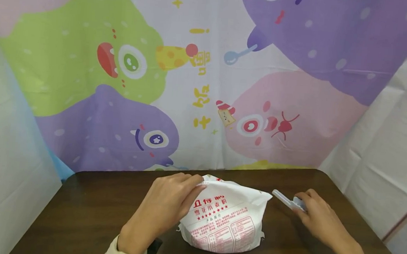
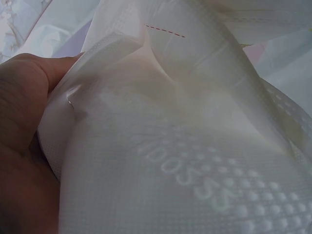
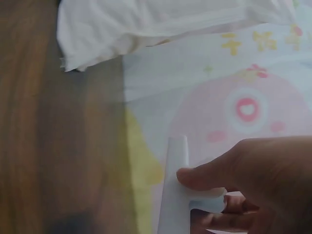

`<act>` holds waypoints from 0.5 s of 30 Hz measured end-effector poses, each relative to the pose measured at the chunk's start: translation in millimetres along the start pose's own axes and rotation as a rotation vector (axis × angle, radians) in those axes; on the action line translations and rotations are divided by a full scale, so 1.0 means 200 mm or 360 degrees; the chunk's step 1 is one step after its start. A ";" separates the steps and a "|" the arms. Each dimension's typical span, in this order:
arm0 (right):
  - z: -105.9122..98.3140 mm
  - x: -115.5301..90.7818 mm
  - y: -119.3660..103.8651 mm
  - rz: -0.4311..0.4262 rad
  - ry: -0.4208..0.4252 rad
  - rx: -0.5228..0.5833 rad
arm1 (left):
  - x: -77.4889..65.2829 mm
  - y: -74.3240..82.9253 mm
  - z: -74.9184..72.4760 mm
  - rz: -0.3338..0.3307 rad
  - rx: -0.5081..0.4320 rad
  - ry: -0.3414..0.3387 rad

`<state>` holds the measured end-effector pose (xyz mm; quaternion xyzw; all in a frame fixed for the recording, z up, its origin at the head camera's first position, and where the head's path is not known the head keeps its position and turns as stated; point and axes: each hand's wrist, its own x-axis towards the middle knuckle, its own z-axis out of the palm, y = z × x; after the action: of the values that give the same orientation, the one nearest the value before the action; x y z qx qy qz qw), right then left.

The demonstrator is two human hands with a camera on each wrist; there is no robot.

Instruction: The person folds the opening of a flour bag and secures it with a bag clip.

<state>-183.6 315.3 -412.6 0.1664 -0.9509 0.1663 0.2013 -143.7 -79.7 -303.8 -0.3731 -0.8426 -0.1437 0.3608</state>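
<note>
A white flour bag [image 1: 223, 223] with red print stands on the table, its wide top edge slanting down to the right. My left hand [image 1: 168, 203] pinches the bag's top left corner between thumb and fingers. Close up in the left wrist view, the bag's embossed plastic [image 2: 195, 146] is creased near the thumb; whether its mouth is sealed I cannot tell. To the right of the bag, my right hand [image 1: 321, 220] holds a white plastic bag clip [image 1: 283, 199], a long bar with a paler side piece. The clip is apart from the bag, and the fingers partly hide it.
A dark brown wooden table [image 1: 105, 206] with rounded far corners lies under the bag. Behind it hangs a cloth backdrop [image 1: 202, 150] printed with cartoon monsters. White sheets [image 1: 374, 162] close off both sides.
</note>
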 end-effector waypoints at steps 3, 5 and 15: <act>-0.06 0.00 -0.02 -0.0012 0.0079 0.0002 | 0.00 0.00 0.00 -0.0001 0.0003 -0.0006; -0.10 0.00 -0.03 -0.0045 0.0152 -0.0006 | 0.00 0.00 0.00 -0.0004 -0.0003 -0.0008; -0.21 0.02 -0.09 -0.0188 0.0396 -0.0039 | 0.00 0.00 -0.01 -0.0013 -0.0001 -0.0017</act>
<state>-165.7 313.8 -369.3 0.1978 -0.9090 0.1617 0.3292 -142.7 -80.0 -302.5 -0.3707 -0.8460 -0.1435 0.3555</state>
